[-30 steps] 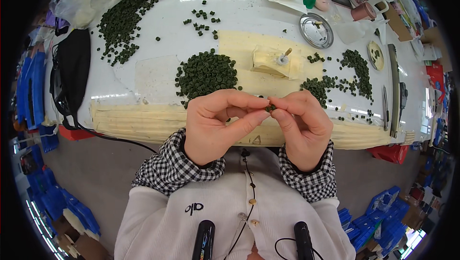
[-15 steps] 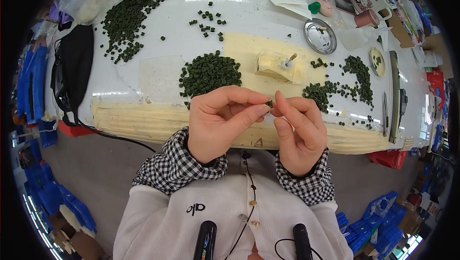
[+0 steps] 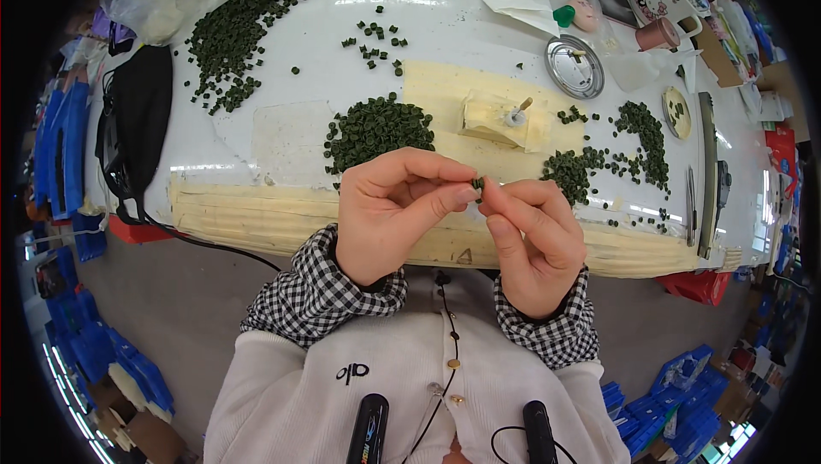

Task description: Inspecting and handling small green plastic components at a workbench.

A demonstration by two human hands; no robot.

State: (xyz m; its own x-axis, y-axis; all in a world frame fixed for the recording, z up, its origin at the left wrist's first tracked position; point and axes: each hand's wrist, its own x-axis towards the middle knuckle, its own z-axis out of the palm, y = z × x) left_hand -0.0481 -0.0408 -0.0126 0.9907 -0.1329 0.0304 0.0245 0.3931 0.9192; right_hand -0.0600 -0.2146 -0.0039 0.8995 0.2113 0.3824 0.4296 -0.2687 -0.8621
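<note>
A small dark green ring-like piece [image 3: 477, 183] is pinched between thumb and index finger of my left hand [image 3: 385, 212], above the table's near edge. From the right, the curled fingertips of my right hand [image 3: 537, 237] close on the same piece, with the thumb tip lower down. Its exact shape is partly covered by the fingers. Just beyond my left hand lies a heap of similar green pieces [image 3: 376, 132]. Another cluster of green pieces [image 3: 568, 173] lies beyond my right hand. Between them a taped block [image 3: 500, 124] with an upright peg sits on yellowish tape.
At the far left spreads a large pile of green pieces [image 3: 248, 19] beside a plastic bag [image 3: 162, 2]. A black cloth item [image 3: 141, 109] lies at left. Toward the right are a round metal dish [image 3: 575, 68], a pink mug [image 3: 657, 35], tweezers [image 3: 691, 203] and a small yellow dish [image 3: 676, 113].
My right index finger, raised and apart before, has come down against the piece in my left hand. The left hand keeps its pinch. The view has shifted slightly.
</note>
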